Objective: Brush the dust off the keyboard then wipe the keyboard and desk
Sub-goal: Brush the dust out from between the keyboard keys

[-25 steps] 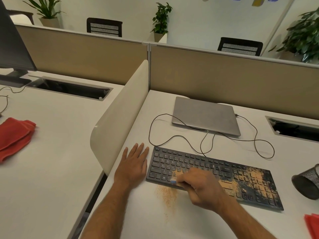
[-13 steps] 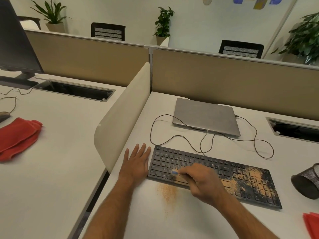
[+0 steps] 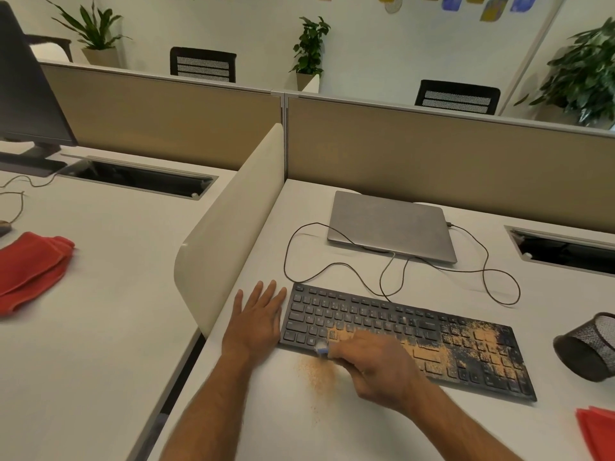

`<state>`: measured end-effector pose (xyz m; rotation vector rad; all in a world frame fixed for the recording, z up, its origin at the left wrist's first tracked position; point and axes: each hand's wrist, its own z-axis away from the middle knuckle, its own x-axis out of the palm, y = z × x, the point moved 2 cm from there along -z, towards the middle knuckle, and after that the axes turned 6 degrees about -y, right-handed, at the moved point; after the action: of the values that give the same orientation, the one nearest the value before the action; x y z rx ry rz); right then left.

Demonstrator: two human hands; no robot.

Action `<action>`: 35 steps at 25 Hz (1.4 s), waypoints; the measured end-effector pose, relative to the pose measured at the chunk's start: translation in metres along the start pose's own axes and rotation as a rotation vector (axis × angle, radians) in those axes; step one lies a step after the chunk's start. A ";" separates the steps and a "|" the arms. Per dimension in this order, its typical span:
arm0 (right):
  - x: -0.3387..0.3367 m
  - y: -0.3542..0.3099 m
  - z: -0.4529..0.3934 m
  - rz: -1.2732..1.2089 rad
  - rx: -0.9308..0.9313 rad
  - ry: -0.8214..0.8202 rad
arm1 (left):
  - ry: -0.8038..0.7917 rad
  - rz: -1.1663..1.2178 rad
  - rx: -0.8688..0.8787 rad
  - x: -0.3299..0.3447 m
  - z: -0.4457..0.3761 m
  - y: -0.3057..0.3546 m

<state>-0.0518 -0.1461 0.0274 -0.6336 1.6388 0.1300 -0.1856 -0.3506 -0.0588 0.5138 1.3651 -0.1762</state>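
Grip: right hand (image 3: 376,371) has its fingers curled round a small brush with a pale blue tip (image 3: 321,351); only the tip shows past the knuckles, and it sits at the near edge of the flat black wired keyboard (image 3: 399,331).
Brace: left hand (image 3: 258,319) lies flat on the white desk top (image 3: 349,427), fingers straight and holding nothing, touching or just beside the keyboard's left end (seemingly steadying it).
Keyboard, left part: keys from the left end to about the middle look mostly dark and free of dust, so that stretch seems largely brushed.
Keyboard, right part: thick orange-tan powdery dust (image 3: 466,344) covers the keys to the right of the brushing hand, densest over the right-hand block; this looks untouched.
Desk: a small heap of swept-off tan dust (image 3: 316,371) lies on the desk just in front of the keyboard, beside the brush tip.
Cloth: a folded red cloth (image 3: 599,430) lies at the desk's near right corner, well apart from both hands and not in use.
Around: a closed silver laptop (image 3: 392,224) sits behind the keyboard, with a thin black cable (image 3: 499,274) looping between them; a black mesh pen cup (image 3: 589,347) lies tipped over at the right.
Progress: brushing seems to be roughly at its midpoint; the rest of the brushing and both wiping steps are not yet done.
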 end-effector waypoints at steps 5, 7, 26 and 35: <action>-0.010 0.015 0.013 -0.056 0.066 0.101 | 0.001 -0.001 0.006 -0.001 0.001 0.001; -0.008 0.013 0.011 -0.049 0.068 0.083 | -0.001 -0.005 0.003 -0.001 0.002 0.000; -0.011 0.024 0.032 -0.125 0.157 0.141 | 0.013 0.023 -0.014 0.000 0.001 0.001; -0.008 0.027 0.031 -0.143 0.214 0.198 | 0.030 0.026 -0.008 0.000 0.000 0.000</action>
<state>-0.0369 -0.1068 0.0218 -0.6113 1.7613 -0.2165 -0.1852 -0.3504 -0.0591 0.5297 1.3874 -0.1421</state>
